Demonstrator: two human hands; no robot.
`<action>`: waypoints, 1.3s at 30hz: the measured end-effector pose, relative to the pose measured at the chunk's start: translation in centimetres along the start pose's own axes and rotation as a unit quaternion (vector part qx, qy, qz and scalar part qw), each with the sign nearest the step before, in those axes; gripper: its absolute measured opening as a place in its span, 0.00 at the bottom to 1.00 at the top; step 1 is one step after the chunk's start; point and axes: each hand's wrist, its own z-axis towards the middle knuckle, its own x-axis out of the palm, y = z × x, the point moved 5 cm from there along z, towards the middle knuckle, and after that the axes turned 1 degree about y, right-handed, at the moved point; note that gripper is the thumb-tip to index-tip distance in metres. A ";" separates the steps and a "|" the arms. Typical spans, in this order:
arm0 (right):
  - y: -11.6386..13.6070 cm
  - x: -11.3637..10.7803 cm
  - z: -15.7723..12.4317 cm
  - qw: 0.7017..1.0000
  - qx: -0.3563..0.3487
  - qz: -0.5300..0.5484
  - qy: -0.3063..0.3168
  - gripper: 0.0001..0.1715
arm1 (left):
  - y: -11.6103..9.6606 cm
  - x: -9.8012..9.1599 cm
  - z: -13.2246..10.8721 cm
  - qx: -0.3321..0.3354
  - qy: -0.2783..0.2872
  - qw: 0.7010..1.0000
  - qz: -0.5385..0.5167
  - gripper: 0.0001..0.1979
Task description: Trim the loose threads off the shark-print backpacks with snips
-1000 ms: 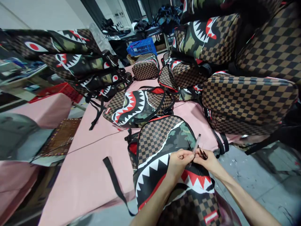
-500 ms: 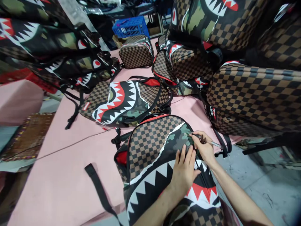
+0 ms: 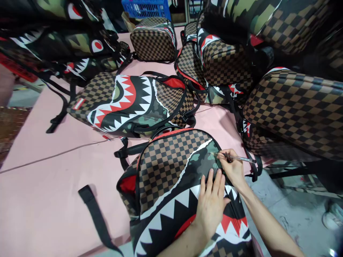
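A checkered and camouflage backpack point(image 3: 166, 167) with a shark-mouth print lies in front of me at the table's near edge. My left hand point(image 3: 211, 203) rests flat on its front, fingers stretched out over the printed teeth. In my right hand point(image 3: 232, 167) is a slim pen point(image 3: 242, 158) with a clear barrel, pinched between thumb and fingers. Its tip end points left, at the camouflage patch near the bag's upper right edge, where fine pale lines show. Whether the tip touches the surface I cannot make out.
A similar backpack point(image 3: 128, 103) lies just behind on the pink table point(image 3: 40, 200). More bags are piled at left and right, including a large checkered one point(image 3: 297, 110). A black strap point(image 3: 98, 217) hangs over the front edge. A blue crate point(image 3: 146, 9) stands at the back.
The view has shifted, so the bags behind sit higher and the near backpack reaches further left. Both hands stay in nearly the same place on the bag; the pen lies a little flatter.
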 end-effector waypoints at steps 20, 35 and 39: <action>-0.4 0.2 0.0 1.000 -0.004 -0.008 0.013 0.13 | 0.0 -0.1 0.0 0.002 -0.019 0.999 0.041 0.35; -0.2 0.2 0.1 1.000 -0.007 -0.018 0.009 0.13 | -0.1 -0.1 0.0 0.000 -0.022 0.999 0.044 0.35; -0.2 0.2 0.0 1.000 -0.004 -0.022 0.014 0.13 | -0.1 -0.1 0.0 0.000 -0.019 0.999 0.045 0.35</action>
